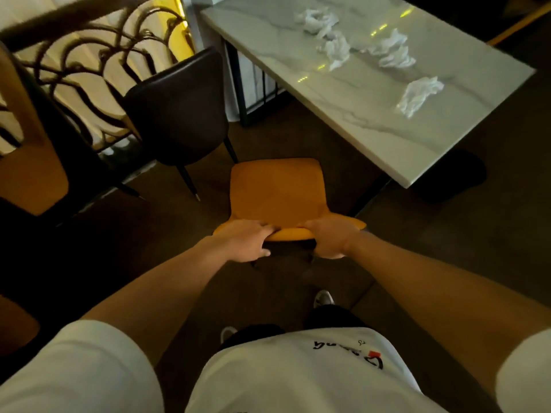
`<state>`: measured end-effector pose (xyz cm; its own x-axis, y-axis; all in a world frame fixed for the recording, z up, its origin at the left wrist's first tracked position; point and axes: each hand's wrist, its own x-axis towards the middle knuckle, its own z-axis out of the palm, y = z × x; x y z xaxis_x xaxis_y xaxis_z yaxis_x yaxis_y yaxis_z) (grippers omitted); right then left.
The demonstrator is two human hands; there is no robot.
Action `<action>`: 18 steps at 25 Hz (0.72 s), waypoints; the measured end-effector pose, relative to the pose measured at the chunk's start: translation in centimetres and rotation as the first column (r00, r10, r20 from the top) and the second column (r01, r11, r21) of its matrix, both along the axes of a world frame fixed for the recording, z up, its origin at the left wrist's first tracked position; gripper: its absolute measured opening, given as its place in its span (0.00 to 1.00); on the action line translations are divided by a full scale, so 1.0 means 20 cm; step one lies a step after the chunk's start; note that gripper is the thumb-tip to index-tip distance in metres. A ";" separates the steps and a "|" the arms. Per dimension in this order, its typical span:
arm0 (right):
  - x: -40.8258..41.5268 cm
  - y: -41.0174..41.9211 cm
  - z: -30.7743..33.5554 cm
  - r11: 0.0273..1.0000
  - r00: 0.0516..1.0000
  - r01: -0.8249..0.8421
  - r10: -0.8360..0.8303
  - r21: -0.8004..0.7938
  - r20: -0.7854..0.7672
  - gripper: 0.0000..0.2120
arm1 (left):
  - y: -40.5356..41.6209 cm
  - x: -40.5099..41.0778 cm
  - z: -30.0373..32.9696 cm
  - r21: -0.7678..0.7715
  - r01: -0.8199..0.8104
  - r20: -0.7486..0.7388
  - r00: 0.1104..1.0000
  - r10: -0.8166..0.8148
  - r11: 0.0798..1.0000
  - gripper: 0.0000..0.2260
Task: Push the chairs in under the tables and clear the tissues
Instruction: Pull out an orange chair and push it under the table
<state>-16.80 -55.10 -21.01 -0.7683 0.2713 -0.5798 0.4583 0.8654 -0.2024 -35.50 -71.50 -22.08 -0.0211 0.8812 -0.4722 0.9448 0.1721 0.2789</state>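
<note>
White shirt fabric (298, 374) fills the bottom of the view, with two bare forearms reaching forward from it and pale shoes on the dark floor (283, 138) between them.

Far left, part of another orange chair (32, 177) stands against a curved ironwork railing (86, 70). Next to it a dark brown chair (179, 111) stands on thin black legs, turned toward the marble table (372, 120) but apart from it, not pushed in.

In the middle, the left hand (244, 239) clasps the top edge of the orange chair (275, 189); its fingers curl over the backrest rim and the thumb sits behind. The right hand (331, 238) grips the same rim just beside it, fingers wrapped over the front. Both hands are closed firmly on the backrest. This chair stands out in the open floor, its seat facing the table's near corner but not under the top.

To the right, the marble table runs diagonally away. Four crumpled white tissues lie on it: one (317, 20) at the far end, one (337, 50) near the middle, one (393, 50) just right of that, and one (419, 95) closest to the near edge. A dark round object sits on the floor beyond the table's near corner; what it is I cannot tell.
</note>
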 end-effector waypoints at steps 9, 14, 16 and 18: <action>-0.15 -0.39 0.02 0.987 0.987 0.160 -0.160 0.008 0.017 0.33 | -0.21 -0.26 0.00 0.010 0.224 -0.002 0.975 -0.224 0.975 0.30; -0.21 -0.44 -0.03 0.982 0.982 0.185 -0.186 -0.041 -0.030 0.28 | -0.23 -0.38 0.01 -0.018 0.305 -0.070 0.950 -0.306 0.952 0.31; -0.24 -0.44 -0.05 0.981 0.982 0.185 -0.187 -0.056 -0.034 0.26 | -0.22 -0.43 0.02 -0.009 0.314 -0.085 0.946 -0.313 0.949 0.32; -0.27 -0.45 -0.05 0.980 0.981 0.190 -0.192 -0.061 -0.030 0.25 | -0.23 -0.46 0.01 -0.008 0.312 -0.094 0.946 -0.311 0.950 0.32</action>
<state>-22.19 -64.05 -21.94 -0.7259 0.3819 -0.5721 0.6055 0.7493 -0.2681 -44.61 -76.00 -21.83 0.2118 0.8541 -0.4751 0.9726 -0.1367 0.1878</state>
